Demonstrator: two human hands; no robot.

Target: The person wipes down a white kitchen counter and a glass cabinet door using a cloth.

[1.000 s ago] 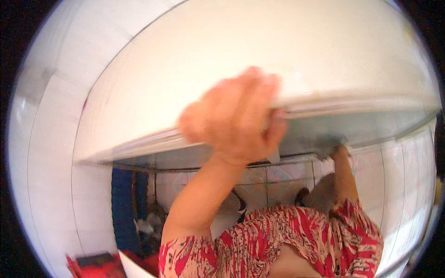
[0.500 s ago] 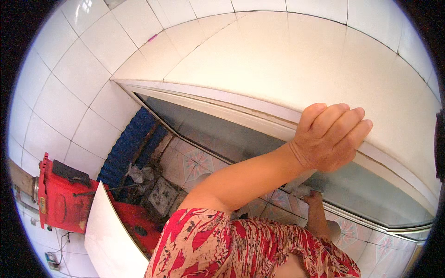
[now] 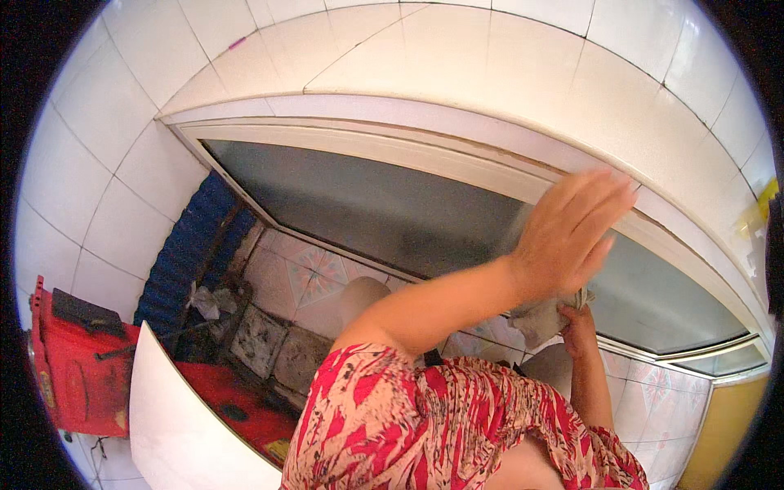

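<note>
My left hand point(image 3: 572, 229) is raised at the front edge of the pale countertop point(image 3: 457, 65), fingers stretched out and slightly blurred. Whether it touches the edge I cannot tell. Lower down, my right hand point(image 3: 580, 322) closes on a greyish-white cloth point(image 3: 543, 318), bunched in front of the cabinet's glass panel point(image 3: 367, 200). Part of that cloth is hidden behind my left hand and wrist. A cream frame point(image 3: 327, 135) surrounds the dark frosted glass below the counter.
On the left stand a red machine point(image 3: 86, 359) and a curved white board point(image 3: 175, 408). Blue corrugated material point(image 3: 184, 253) leans by the white tiled wall point(image 3: 122, 163). Patterned floor tiles point(image 3: 310, 273) lie below; a yellowish panel point(image 3: 727, 433) is at lower right.
My left hand has uncurled from its grip over the counter edge and its fingers are now straight. My right hand has come up with the cloth. The view has shifted, showing more at right.
</note>
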